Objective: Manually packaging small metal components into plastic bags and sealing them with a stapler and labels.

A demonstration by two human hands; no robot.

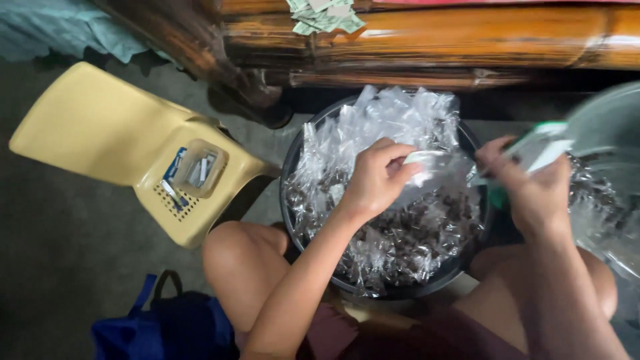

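Note:
A round dark basin (291,175) sits between my knees, filled with several small clear plastic bags of dark brown pieces (407,233). Over the basin, my left hand (375,179) pinches the top of one small clear bag (430,164). My right hand (528,188) is beside it on the right, gripping a blurred white and green object (541,148) and touching the same bag's other edge. What the white and green object is cannot be made out.
A yellow plastic chair (100,127) stands at left with a small clear container (200,168) of small items on its seat. A blue bag (167,327) lies at bottom left. A bamboo bench (427,40) spans the top. A clear plastic tub (610,127) is at right.

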